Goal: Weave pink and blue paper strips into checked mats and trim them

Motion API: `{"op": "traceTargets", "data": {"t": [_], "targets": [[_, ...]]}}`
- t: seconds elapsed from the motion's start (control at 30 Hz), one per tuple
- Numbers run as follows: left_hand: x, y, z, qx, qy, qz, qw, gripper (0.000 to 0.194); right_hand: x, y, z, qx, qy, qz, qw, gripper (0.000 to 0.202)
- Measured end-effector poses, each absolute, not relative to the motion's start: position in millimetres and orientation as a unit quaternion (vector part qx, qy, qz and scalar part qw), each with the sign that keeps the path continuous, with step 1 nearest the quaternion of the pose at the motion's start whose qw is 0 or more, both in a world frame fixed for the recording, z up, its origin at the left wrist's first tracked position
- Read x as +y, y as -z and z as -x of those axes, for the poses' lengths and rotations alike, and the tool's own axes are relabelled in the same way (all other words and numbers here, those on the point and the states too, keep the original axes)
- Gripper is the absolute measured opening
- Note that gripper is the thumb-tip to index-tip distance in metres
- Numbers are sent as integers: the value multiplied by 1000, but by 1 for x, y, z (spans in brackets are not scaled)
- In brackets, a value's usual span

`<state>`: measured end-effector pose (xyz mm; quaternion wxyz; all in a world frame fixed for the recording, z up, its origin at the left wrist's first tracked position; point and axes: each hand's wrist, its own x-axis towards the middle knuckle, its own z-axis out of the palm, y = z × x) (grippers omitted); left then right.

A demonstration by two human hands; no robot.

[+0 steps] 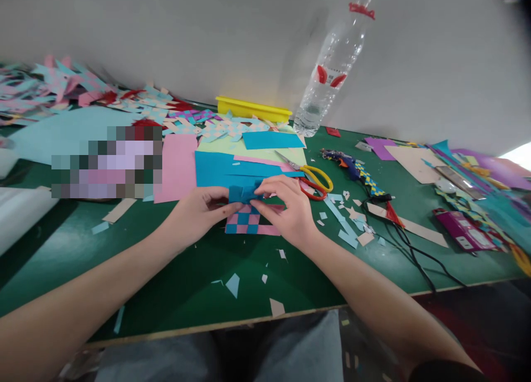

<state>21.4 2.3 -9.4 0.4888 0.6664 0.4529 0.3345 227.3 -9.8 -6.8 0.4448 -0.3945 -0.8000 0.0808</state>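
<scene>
Between my hands is a piece of woven paper (pixel 243 218), checkered in blue and pink, with blue strips folded up at its top and pink strips running out to the right. My left hand (pixel 203 207) pinches its upper left part between thumb and fingers. With thumb and fingertips, my right hand (pixel 288 205) grips the blue strips at the upper right. Just behind lie blue paper sheets (pixel 213 169) and a pink sheet (pixel 176 166). Scissors with yellow handles (pixel 317 177) rest beyond my right hand, beside a red-handled tool (pixel 311 189).
A clear plastic bottle (pixel 327 77) leans against the wall behind a yellow tray (pixel 253 109). Woven paper strips (pixel 70 83) are heaped at the back left. Paper scraps (pixel 352 221), a glue gun (pixel 352 169) with its black cord and a purple packet (pixel 467 230) lie to the right.
</scene>
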Motion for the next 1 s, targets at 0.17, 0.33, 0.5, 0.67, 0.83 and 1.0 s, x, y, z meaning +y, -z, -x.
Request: {"op": "traceTargets", "data": {"t": [0.17, 0.33, 0.5, 0.67, 0.83, 1.0], "targets": [[1, 8, -21, 459, -328, -675, 475, 28, -10, 7, -228, -806, -107, 398, 426, 26], [1, 8, -20, 482, -324, -682, 445, 26, -9, 9, -229, -822, -62, 375, 425, 8], [2, 10, -22, 500, -351, -599, 517, 27, -6, 11, -230, -849, 24, 327, 414, 10], [2, 10, -25, 502, -376, -502, 596, 36, -8, 11, -228, -882, 89, 289, 362, 14], [1, 7, -26, 506, -400, -464, 607, 41, -9, 9, -226, -899, 114, 283, 315, 17], [1, 6, -24, 497, -397, -471, 611, 37, -8, 8, -227, -907, 113, 284, 290, 16]]}}
